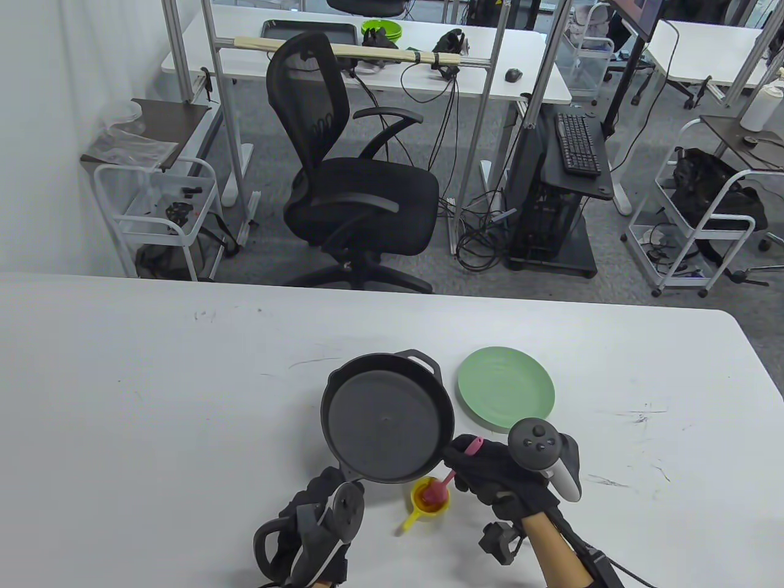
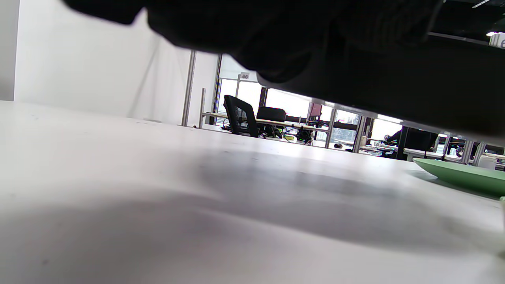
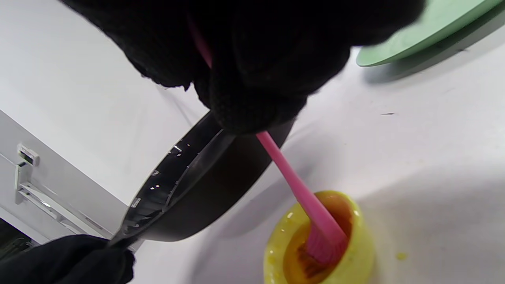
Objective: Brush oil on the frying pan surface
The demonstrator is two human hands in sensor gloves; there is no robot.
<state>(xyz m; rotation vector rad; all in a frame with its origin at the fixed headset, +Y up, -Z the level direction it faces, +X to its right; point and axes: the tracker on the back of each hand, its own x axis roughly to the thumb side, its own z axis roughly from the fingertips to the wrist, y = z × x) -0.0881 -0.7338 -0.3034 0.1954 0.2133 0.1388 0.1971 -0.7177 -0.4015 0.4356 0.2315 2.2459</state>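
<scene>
A black frying pan [image 1: 387, 416] is raised and tilted over the white table, its rim [image 3: 173, 185] showing in the right wrist view. My left hand [image 1: 315, 517] grips the pan's handle at the near side. My right hand [image 1: 490, 468] pinches a pink silicone brush [image 3: 294, 177]. The brush's head is dipped in oil inside a small yellow cup [image 1: 429, 499], also visible as the yellow cup [image 3: 327, 244] close up. In the left wrist view only the dark underside of the pan and glove show at the top.
A pale green plate [image 1: 506, 386] lies on the table [image 1: 153, 398] just right of the pan, also seen as the green plate [image 2: 461, 173]. Beyond the table's far edge stand an office chair [image 1: 355, 177], carts and desks.
</scene>
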